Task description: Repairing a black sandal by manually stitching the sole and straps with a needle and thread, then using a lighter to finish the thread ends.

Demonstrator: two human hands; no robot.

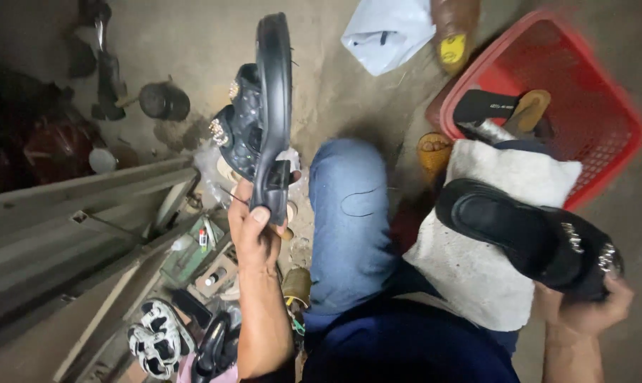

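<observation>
Two black sandals are in hand, one for each hand, and they look like a pair. The left hand [256, 225] grips the raised sandal [258, 117] by its heel end, thumb pressed over the sole's edge and fingers wrapped behind; it stands upright on edge, thin dark sole facing right, with the padded black strap and two jewelled ornaments showing on its left side. The right hand [585, 306] cups the toe end of the second sandal [530, 234] from below, fingers curled round it; this one lies flat, footbed up, two sparkling ornaments on its strap.

Taking the person's bent knee in blue jeans [349, 206] as the landmark: the raised sandal is just left of it and above, and the second sandal lies right of it on a whitish cloth [477, 269] spread over the other leg. One red plastic basket [583, 92] sits up and to the right of the knee, holding one black flip-flop [485, 106] and one tan one [528, 110]. One white plastic bag [388, 32] lies above the knee. One black-and-white patterned sandal [154, 344] lies down and to the left of it, beside grey planks [73, 234]
</observation>
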